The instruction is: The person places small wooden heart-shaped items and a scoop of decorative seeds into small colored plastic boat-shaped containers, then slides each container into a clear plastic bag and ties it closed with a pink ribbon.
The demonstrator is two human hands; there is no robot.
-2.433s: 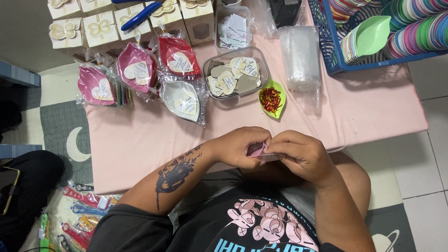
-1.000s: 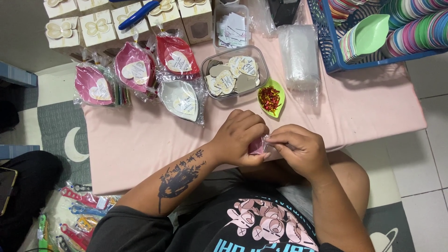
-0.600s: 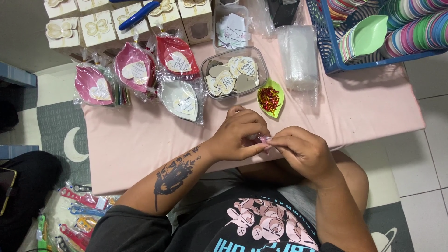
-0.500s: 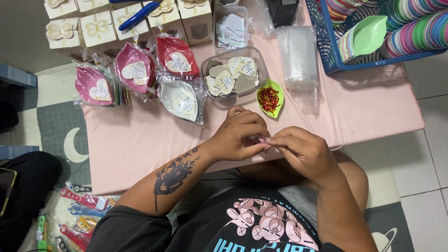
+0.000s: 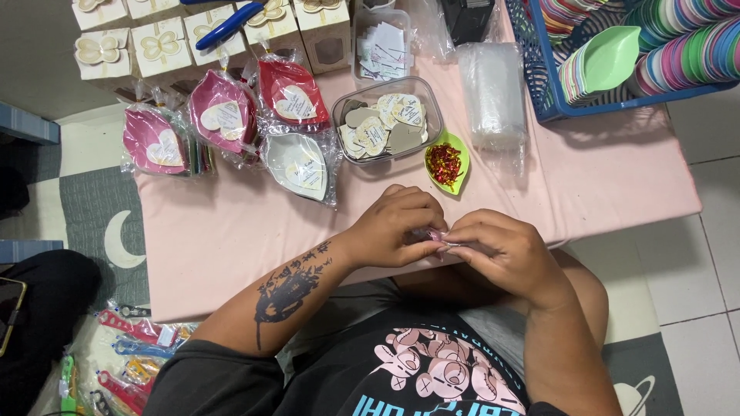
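Your left hand and right hand met at the near edge of the pink table, fingertips pressed together and pinching a small pink piece between them; what it was stayed too hidden to tell. At twelve o'clock from your hands lay a green leaf-shaped dish of red bits, with a clear tub of heart tags at eleven o'clock just beside it. Wrapped leaf-shaped dishes sat further toward ten o'clock, and a blue basket stood at one o'clock.
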